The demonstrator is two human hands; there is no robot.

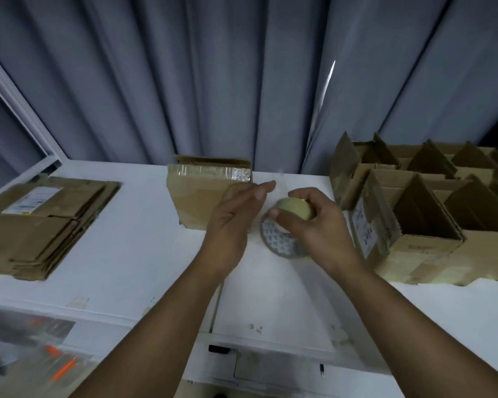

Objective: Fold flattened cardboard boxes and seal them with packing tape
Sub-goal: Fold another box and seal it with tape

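While my right hand (pixel 314 222) clasps the tape roll (pixel 285 228) above the surface (pixel 144 254), my left hand (pixel 236 216) hovers flat, fingers loose, before the taped box (pixel 204 193); flattened boxes (pixel 41 225) lie far left.

Tape roll (pixel 282 237) half hidden behind right hand (pixel 314 222), assembled boxes (pixel 431 214) cut by right edge, bottom-left clutter (pixel 35 349) blurred

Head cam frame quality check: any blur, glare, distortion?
Head view: dim, bluish light; motion blur smears the tape roll, both hands, left hand and right hand, and the bottom-left clutter; glare on the tape across the sealed box; wide-angle bending at the edges; flattened stack soft.
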